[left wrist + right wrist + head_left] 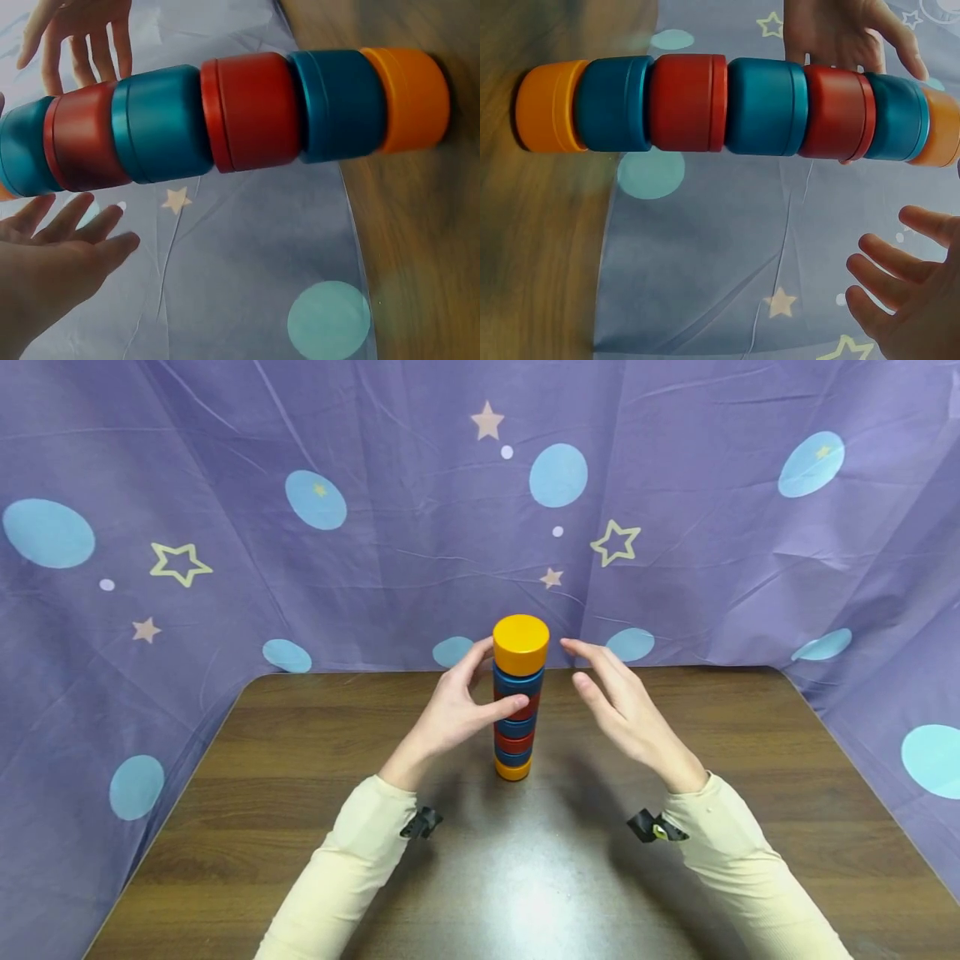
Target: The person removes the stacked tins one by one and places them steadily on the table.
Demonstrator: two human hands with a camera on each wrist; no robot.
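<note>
A tall stack of round cups stands upright on the table, coloured orange, blue and red. The topmost orange cup has its flat face upward. My left hand is at the stack's left side, fingers behind it and thumb across the front, overlapping the upper red cup. In the left wrist view its fingers look loosely extended beside the cups. My right hand hovers to the right of the stack, apart from it, fingers extended and slightly bent. The right wrist view has this hand holding nothing.
The stack stands on a brown wooden table with a bright reflection near its front. A purple curtain with stars and blue ovals hangs behind the table and along both sides. Dark straps sit at the wrists.
</note>
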